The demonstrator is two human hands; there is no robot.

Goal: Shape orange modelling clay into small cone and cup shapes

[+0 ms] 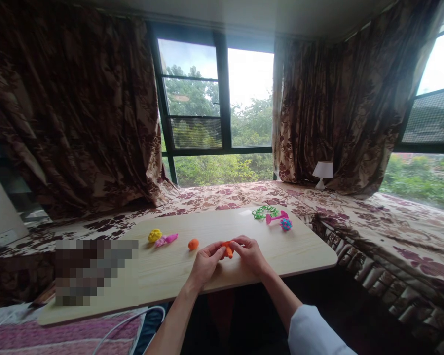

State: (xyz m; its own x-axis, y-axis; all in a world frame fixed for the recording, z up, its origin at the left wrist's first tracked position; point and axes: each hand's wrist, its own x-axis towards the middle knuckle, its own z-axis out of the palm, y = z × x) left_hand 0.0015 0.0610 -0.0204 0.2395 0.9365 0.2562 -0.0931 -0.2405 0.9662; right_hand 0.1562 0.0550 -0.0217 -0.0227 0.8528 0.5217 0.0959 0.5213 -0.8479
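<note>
Both my hands meet over the light wooden table [303, 251] and pinch one small orange toy [227, 250] between them. My left hand [206, 264] grips its left end, fingers curled. My right hand [248, 254] closes on its right end. A separate small orange ball [193, 243] lies on the table just left of my left hand. Farther left rest a yellow knobbly toy [155, 235] and a pink piece [166, 239].
At the table's far right lie a green chain of loops [264, 212], a pink suction toy [277, 217] and a blue-pink spiky ball [286, 224]. A floral-covered bench wraps behind, with a small white lamp [323, 172]. A blurred patch covers the table's left.
</note>
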